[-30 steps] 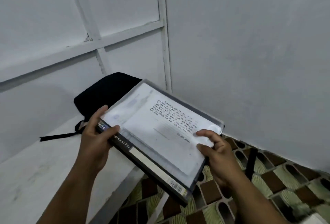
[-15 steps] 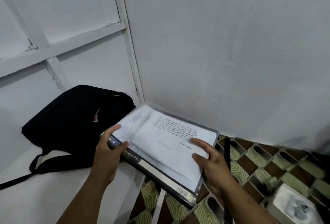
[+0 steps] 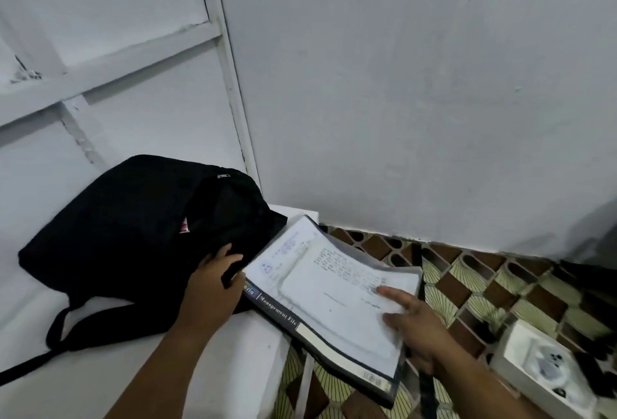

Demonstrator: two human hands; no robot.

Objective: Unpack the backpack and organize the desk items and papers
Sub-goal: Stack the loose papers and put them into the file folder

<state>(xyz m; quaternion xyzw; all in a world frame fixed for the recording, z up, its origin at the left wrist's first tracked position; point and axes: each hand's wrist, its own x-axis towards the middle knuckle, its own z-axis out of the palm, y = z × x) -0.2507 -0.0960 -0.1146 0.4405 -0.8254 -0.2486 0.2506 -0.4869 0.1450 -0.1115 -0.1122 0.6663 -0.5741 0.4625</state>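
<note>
The folder [image 3: 325, 305] overhangs the surface [image 3: 133, 375] edge, so the right hand [image 3: 412, 327] supports it, fingers spread; the left hand [image 3: 213, 288] grips the backpack [image 3: 127, 238], probably steadying it.

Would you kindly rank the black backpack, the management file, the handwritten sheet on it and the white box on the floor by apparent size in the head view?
1. black backpack
2. management file, though nearer the camera
3. handwritten sheet
4. white box, partly cut off and blurred
</note>
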